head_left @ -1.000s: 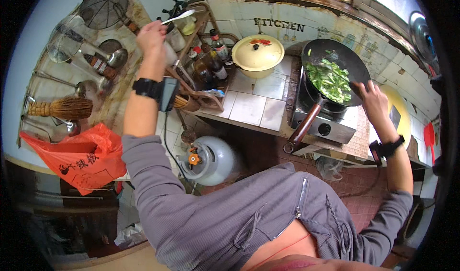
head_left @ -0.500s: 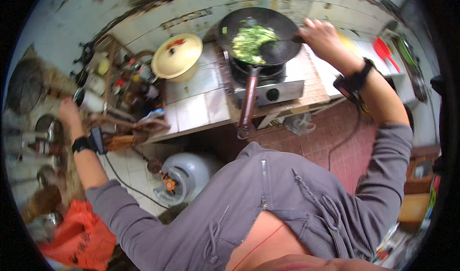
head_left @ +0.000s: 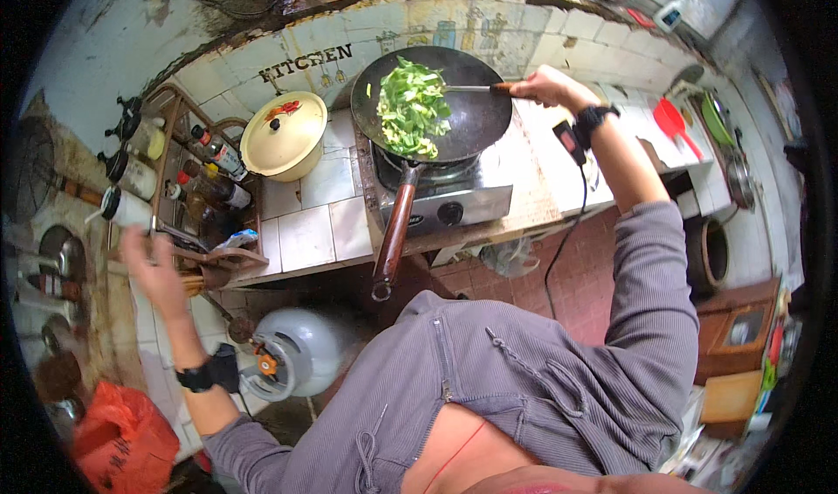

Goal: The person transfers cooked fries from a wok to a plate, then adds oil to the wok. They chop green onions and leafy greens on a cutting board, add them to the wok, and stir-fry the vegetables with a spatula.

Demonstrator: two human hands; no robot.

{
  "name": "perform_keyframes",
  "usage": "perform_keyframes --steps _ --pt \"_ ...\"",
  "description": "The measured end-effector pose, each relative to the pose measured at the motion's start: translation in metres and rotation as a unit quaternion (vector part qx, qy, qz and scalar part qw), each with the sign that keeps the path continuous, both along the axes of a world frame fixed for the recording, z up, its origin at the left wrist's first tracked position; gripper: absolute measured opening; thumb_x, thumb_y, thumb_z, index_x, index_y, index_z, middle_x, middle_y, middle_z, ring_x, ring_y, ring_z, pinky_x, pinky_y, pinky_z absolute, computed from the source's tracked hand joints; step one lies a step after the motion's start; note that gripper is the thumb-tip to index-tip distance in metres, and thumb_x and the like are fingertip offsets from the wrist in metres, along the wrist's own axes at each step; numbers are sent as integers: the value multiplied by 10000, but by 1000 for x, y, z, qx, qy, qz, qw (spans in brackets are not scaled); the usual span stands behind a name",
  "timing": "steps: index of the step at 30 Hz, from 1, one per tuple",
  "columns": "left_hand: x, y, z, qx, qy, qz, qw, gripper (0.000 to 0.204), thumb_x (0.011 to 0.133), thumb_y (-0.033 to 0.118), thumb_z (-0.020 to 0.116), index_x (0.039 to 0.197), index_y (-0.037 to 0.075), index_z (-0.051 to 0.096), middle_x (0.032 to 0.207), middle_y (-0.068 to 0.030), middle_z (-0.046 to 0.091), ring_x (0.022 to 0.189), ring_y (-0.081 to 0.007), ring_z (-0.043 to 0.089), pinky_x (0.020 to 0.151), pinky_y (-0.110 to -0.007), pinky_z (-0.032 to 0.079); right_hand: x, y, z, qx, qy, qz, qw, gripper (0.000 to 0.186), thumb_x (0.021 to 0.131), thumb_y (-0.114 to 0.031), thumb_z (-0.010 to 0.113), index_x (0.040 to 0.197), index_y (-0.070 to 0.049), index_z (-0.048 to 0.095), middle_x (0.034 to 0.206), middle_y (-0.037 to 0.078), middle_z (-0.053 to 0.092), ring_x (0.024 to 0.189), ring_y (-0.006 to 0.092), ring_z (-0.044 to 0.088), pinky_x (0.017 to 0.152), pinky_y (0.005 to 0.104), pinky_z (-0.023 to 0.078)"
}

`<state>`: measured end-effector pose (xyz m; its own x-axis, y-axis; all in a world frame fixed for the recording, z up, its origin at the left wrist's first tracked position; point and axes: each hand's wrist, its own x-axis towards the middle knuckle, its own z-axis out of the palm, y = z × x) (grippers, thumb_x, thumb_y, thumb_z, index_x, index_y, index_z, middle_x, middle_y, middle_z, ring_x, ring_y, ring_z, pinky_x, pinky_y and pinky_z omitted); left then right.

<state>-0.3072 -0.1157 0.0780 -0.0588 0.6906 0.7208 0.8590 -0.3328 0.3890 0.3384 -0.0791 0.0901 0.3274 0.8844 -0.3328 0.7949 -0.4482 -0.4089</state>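
Chopped green leafy vegetables (head_left: 414,108) lie heaped in the left half of a black wok (head_left: 476,132) on the stove. My right hand (head_left: 552,87) grips the wooden handle of a spatula (head_left: 476,88). Its metal shaft reaches across the wok to the greens, which hide its head. The wok's long wooden handle (head_left: 398,223) points back toward me, with no hand on it. At the left, my left hand (head_left: 157,276) is slightly blurred, fingers apart and holding nothing. Just beyond it stands a white jar (head_left: 125,206) beside the rack.
A cream lidded pot (head_left: 284,140) with red peppers on its lid sits left of the gas stove (head_left: 449,202). Bottles fill a brown rack (head_left: 161,180). Below are a gas cylinder (head_left: 305,354) and a red bag (head_left: 127,442). A red scoop (head_left: 670,119) lies at the right.
My left hand has drawn back toward me from beside the white jar, its fingers spreading. The greens now sit further left in the wok. My right hand still grips the spatula.
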Motion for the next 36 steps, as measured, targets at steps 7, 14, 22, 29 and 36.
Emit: perform_keyframes --steps 7,14,22,29,36 --pt "181 -94 -92 -549 -435 -245 670 577 855 365 562 1267 18 355 1090 -66 523 980 -144 511 797 -276 433 -8 1 47 224 -423 246 843 330 682 -331 680 897 -91 608 861 96 630 813 269 619 701 388 499" --pt "241 -104 -81 -573 -419 -268 652 536 858 222 565 1279 8 310 827 -55 575 600 -75 522 451 -196 385 -43 2 8 238 -366 372 819 332 705 -223 658 984 -89 536 907 101 546 830 265 598 667 372 501" --pt "251 -100 -80 -573 -425 -304 631 421 859 160 553 1224 23 395 741 -17 505 575 -55 459 429 -183 361 -40 -122 104 276 -504 432 695 188 811 -186 516 976 -181 606 889 20 513 801 139 555 597 270 459" --pt "251 -100 -83 -583 -433 -304 617 452 852 138 558 1244 3 377 780 -13 499 640 -60 486 433 -187 382 -76 -85 51 146 -503 413 745 92 797 -126 535 856 -70 577 811 64 574 723 185 608 573 299 489" --pt "250 -100 -85 -569 -434 -313 625 491 835 116 570 1272 10 374 786 -9 491 647 -59 485 444 -187 391 -3 -20 112 -40 -347 236 907 190 737 -183 568 729 -11 649 552 109 581 460 199 583 423 305 475"
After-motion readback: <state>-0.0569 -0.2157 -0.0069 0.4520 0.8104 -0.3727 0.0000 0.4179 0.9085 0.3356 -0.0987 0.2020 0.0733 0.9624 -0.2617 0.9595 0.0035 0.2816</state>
